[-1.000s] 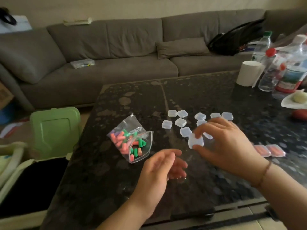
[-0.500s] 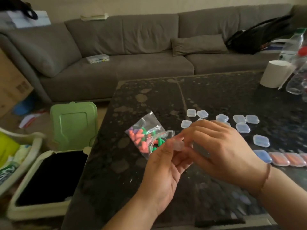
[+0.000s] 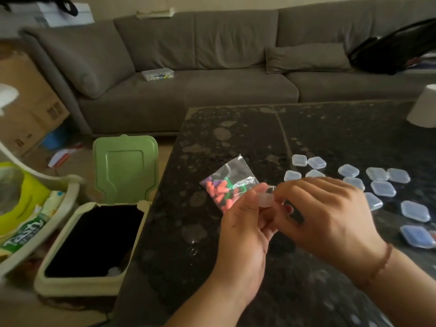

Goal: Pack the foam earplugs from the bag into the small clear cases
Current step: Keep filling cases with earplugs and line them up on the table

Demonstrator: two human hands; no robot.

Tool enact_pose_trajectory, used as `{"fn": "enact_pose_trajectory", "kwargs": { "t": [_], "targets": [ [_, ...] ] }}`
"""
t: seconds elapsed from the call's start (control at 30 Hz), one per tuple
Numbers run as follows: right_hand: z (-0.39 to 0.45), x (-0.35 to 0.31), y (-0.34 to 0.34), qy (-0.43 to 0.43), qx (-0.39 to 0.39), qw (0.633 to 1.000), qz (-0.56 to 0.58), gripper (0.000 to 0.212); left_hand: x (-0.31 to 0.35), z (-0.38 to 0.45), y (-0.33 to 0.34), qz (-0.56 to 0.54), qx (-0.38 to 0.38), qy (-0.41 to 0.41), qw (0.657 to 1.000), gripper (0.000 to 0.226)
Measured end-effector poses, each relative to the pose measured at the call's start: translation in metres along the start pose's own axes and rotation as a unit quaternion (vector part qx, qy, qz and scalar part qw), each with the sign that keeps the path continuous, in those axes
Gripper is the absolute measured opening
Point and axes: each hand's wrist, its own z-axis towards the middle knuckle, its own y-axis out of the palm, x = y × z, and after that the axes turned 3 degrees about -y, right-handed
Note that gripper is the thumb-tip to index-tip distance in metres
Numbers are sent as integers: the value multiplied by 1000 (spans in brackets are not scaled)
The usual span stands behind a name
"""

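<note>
Earplugs (image 3: pixel 218 191) in orange, green and purple fill a clear zip bag (image 3: pixel 230 179) that lies flat on the dark speckled table (image 3: pixel 236 138), near its left edge and about midway along it. Both hands meet just in front of the bag, above the tabletop. The left hand (image 3: pixel 243 230) pinches one small clear case (image 3: pixel 265 199) between thumb and fingertips, and the right hand (image 3: pixel 330 218) curls its fingers onto the same case from the other side; whether the lid is open or closed cannot be told, since the fingers cover most of it. A thin bracelet (image 3: pixel 379 265) circles the right wrist.

More clear cases (image 3: pixel 383 188) lie scattered on the table to the right of the bag, spreading toward the right edge, some touching their neighbours and some apart. One case (image 3: pixel 417 236) close to the right edge looks bluish. A white cup (image 3: pixel 423 109) stands near the table's far right corner.

Off the table's left edge, on the floor, sits a cream bin (image 3: pixel 89 244) with its green lid (image 3: pixel 125 168) standing upright. A grey sofa (image 3: pixel 188 79) runs behind the table, with a small clear box (image 3: pixel 158 74) on its seat and a black backpack (image 3: pixel 391 50) at its right end.
</note>
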Motion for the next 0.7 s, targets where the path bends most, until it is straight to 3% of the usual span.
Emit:
{"fn": "enact_pose_trajectory", "kwargs": {
  "t": [0.17, 0.3, 0.4, 0.47, 0.53, 0.7],
  "targets": [
    [4, -6, 10, 20, 12, 1000, 0, 13, -1, 3, -5, 25, 7, 32, 999, 47],
    [1, -7, 13, 98, 11, 993, 70, 15, 0, 8, -12, 97, 4, 56, 994, 43],
    [2, 0, 11, 155, 48, 979, 123, 21, 4, 12, -21, 193, -66, 68, 977, 41],
    [2, 3, 11, 171, 44, 975, 135, 21, 14, 15, -26, 158, -73, 51, 983, 39],
    [2, 4, 12, 187, 2, 973, 133, 17, 32, 22, -32, 85, -40, 50, 994, 31],
    [1, -3, 25, 263, -279, 919, 94, 34, 61, 35, -50, -42, 87, 45, 994, 17]
  ]
}}
